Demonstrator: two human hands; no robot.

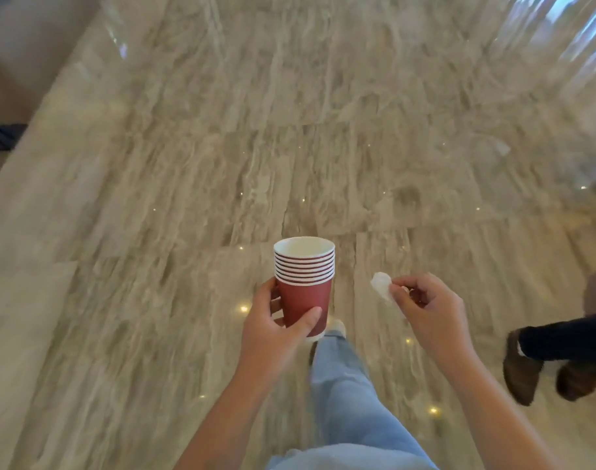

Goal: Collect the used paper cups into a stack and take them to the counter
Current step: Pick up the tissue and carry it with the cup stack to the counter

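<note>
red paper cup stack [304, 283], white rims nested, upright in left hand [272, 329]

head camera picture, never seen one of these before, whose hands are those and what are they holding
There is no machine here. The one picture comes from a camera worn on a person's head, looking forward and down, so the arms at the bottom are that person's own. The left hand grips a stack of red paper cups, nested and upright. The right hand pinches a small crumpled white paper. Below is a glossy stone floor and the person's jeans leg. At the right edge are another person's brown shoes.
</note>
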